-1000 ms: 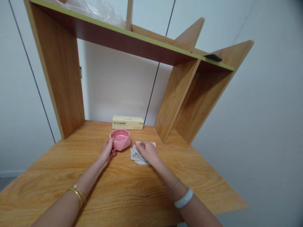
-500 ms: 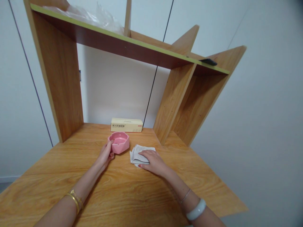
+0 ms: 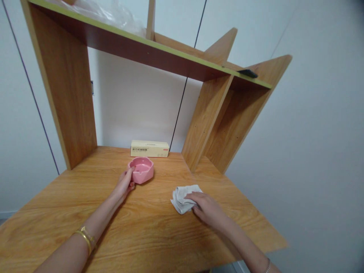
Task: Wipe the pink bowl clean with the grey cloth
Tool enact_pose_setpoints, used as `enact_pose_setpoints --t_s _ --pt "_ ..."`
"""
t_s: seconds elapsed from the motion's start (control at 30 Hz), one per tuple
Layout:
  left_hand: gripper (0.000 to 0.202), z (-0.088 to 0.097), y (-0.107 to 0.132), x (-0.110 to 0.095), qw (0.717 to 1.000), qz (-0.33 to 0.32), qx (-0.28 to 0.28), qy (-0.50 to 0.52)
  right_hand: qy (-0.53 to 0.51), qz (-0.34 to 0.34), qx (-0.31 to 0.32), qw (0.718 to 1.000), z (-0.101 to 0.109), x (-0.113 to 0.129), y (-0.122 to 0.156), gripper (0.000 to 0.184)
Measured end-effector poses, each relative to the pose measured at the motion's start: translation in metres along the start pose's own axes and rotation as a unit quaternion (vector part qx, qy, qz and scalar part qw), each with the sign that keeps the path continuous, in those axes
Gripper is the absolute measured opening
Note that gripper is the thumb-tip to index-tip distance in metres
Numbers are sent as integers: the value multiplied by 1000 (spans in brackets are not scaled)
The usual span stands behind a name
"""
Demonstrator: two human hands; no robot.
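A pink ashtray (image 3: 143, 175) with notches in its rim is gripped at its left side by my left hand (image 3: 125, 181), the thumb over the rim. It is just in front of the box; whether its base touches the desk I cannot tell. To the right, my right hand (image 3: 209, 209) grips a folded pale grey cloth (image 3: 182, 198) between thumb and fingers, at or just above the desk surface. Part of the cloth is hidden under the fingers.
A long cream box (image 3: 149, 149) with printed lettering stands at the back of the wooden desk (image 3: 127, 235). Above rises a wooden shelf unit (image 3: 209, 121) with upright panels. On its shelf lie clear plastic wrapping (image 3: 113, 17) and a dark flat object (image 3: 248, 73).
My right hand has moved right and toward me with the cloth, away from the ashtray. My left hand still holds the ashtray in about the same place. The view has shifted slightly.
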State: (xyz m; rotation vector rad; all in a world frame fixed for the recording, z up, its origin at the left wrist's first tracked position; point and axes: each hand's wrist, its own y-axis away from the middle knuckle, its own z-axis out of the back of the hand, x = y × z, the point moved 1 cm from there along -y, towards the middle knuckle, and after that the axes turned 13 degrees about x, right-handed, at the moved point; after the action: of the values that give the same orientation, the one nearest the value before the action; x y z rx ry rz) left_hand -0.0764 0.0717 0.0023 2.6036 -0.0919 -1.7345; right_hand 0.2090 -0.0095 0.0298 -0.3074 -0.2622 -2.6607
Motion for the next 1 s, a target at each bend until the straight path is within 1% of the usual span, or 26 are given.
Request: enact_pose_setpoints --t_s 0.1,0.17,0.2,0.27,0.33,0.4,0.5,0.6,0.63,0.7,0.77,0.83,0.9,1.0 --pt "30 -1 1 0 1000 -1 -3 -12 3 -27 21 999 2 -4 22 43" --pt "29 -3 1 0 1000 -2 0 -20 -2 -30 34 999 6 -2 30 47" --pt "29 -3 2 0 1000 -3 2 -25 -8 -27 33 999 10 0 31 49" --pt "29 -4 2 0 999 -6 5 -35 -29 -15 8 999 18 8 22 47" --pt "30 -5 3 0 999 -8 6 -47 -67 -6 -41 997 25 18 1 42" --pt "30 -5 3 0 998 -10 7 -59 -121 -14 -83 989 30 29 -28 46" --pt "31 -5 3 0 997 -15 10 -76 -177 -25 -76 981 30 48 -76 54" --pt "34 -6 3 0 996 -15 18 -89 -186 -48 -62 979 26 68 -113 61" --pt "37 -7 4 0 995 -14 24 -96 -181 -57 -59 980 25 73 -122 57" --pt "43 -11 6 -1 992 -18 38 -119 -154 -71 -58 984 24 79 -133 41" --pt "49 -15 10 -1 988 -32 57 -143 -131 -85 -59 986 27 78 -137 29" --pt "54 -19 13 -1 983 -44 77 -161 -123 -103 -60 985 33 69 -135 26" --pt "54 -21 13 0 980 -43 92 -174 -125 -123 -63 983 42 52 -129 26" --pt "46 -19 9 3 976 -19 101 -194 -120 -163 -75 976 53 18 -117 27"
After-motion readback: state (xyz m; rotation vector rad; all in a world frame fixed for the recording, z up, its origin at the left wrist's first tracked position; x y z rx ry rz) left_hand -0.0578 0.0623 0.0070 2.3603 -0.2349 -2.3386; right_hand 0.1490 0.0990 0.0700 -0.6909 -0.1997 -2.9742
